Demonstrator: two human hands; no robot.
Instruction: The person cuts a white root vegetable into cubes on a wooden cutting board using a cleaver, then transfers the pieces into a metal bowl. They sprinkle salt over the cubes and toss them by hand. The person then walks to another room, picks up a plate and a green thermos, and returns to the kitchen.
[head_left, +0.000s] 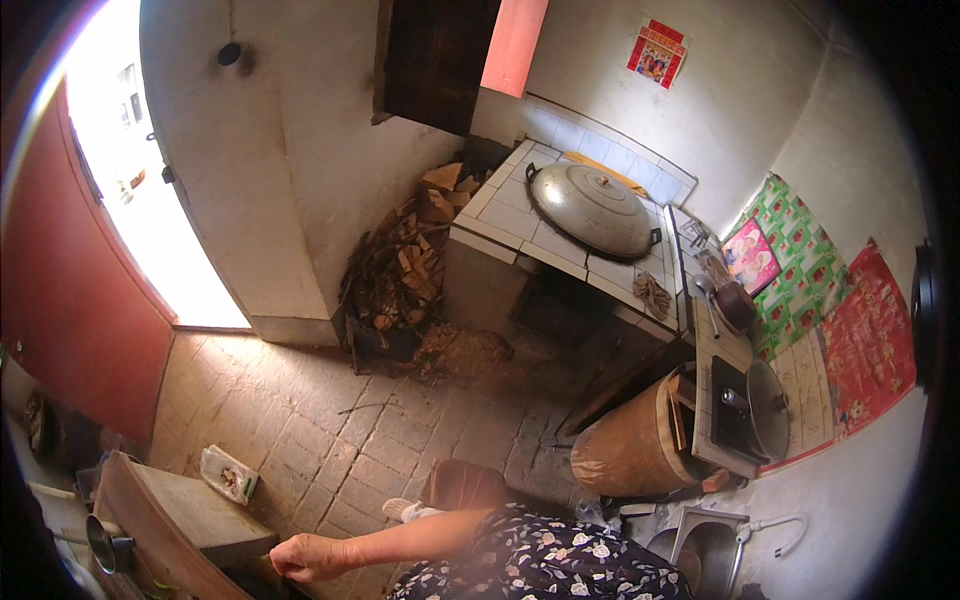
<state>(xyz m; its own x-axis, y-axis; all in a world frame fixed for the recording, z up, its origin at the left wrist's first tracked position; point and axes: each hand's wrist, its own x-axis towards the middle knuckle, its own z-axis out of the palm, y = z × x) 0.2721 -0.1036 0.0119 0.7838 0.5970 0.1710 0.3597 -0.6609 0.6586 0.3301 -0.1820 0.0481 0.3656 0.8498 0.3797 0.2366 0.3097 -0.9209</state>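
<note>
My left hand (306, 559) reaches out to the left at the bottom of the view, fingers curled, beside the dark opening of a wooden cabinet (169, 529). Whether it grips an edge or something small cannot be told. My right hand is out of view. The floral dark shirt (555, 559) fills the bottom middle. A metal pan or ladle (101, 544) stands at the cabinet's far left. Before me, a large wok with a domed metal lid (592, 206) sits on a white-tiled stove (487, 214). A crumpled cloth (651, 294) lies at the stove's near edge.
Split firewood (412, 270) is heaped left of the stove. A wooden barrel (634, 442) stands beneath the side counter, with a steel sink (709, 555) below it. A plastic container (229, 474) rests by the cabinet. The red door (75, 285) is open at left.
</note>
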